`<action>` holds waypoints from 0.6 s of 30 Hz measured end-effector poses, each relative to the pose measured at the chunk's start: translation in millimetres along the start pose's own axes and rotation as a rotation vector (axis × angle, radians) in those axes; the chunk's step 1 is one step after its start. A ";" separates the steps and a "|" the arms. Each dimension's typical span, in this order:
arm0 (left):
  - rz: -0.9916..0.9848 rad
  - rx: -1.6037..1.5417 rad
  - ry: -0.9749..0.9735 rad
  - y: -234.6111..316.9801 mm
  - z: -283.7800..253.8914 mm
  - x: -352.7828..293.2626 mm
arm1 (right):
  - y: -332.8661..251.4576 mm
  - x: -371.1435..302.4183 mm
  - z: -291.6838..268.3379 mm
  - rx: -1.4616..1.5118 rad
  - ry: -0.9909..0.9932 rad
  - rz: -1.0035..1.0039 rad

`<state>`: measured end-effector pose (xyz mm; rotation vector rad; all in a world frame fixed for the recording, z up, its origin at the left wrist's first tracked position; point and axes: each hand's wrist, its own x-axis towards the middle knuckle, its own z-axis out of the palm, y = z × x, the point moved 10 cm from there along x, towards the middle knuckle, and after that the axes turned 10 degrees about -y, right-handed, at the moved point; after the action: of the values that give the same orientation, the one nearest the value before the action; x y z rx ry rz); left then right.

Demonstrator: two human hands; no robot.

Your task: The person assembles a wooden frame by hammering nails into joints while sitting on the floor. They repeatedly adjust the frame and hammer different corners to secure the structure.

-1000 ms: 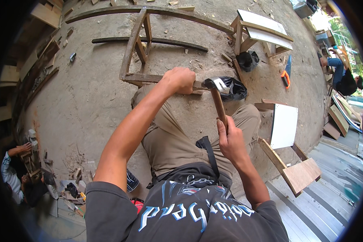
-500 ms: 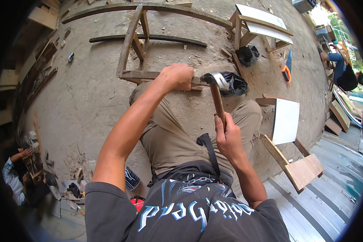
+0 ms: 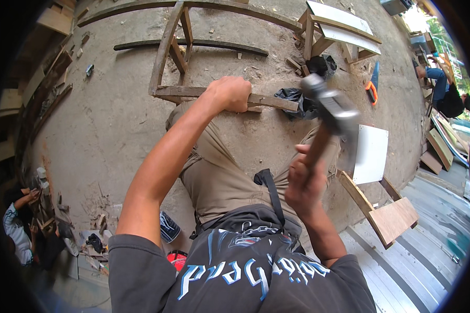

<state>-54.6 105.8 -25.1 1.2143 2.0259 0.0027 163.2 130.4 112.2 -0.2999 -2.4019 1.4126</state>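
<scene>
My left hand (image 3: 231, 94) is closed round the near rail of a wooden frame (image 3: 178, 92), whose free end sticks out to the right of my fist. In my right hand (image 3: 304, 180) is a hammer (image 3: 330, 107) with a wooden handle, its steel head raised and smeared by motion, up and to the right of the rail's end. Whether my left fingers also pinch something small is hidden. A black plastic bag (image 3: 293, 98) lies behind the rail's end.
A stool with a white top (image 3: 344, 26) stands at the far right, with a handsaw (image 3: 372, 83) below it. Nearer lies a small plywood-and-white-board piece (image 3: 394, 221) beside corrugated metal sheets (image 3: 423, 240). Other people sit at the left (image 3: 18, 224) and right (image 3: 444, 86) edges.
The hammer has swung up and to the right, away from the rail's end, with my right hand rising slightly. My left hand keeps its grip on the rail.
</scene>
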 end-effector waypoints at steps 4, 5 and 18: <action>-0.018 0.020 -0.063 0.0 5.7 5.7 | 66.5 -0.7 14.8 -0.168 -0.238 0.504; -0.011 0.019 -0.029 -1.6 6.0 6.8 | 62.5 -1.1 11.6 -0.142 -0.211 0.513; -0.031 -0.008 -0.004 -1.7 1.2 0.6 | 8.0 13.1 3.1 -0.115 -0.144 0.325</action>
<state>-55.3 104.9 -27.0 1.1765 2.0391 -0.0066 150.1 136.3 106.2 -0.6654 -2.6492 1.4735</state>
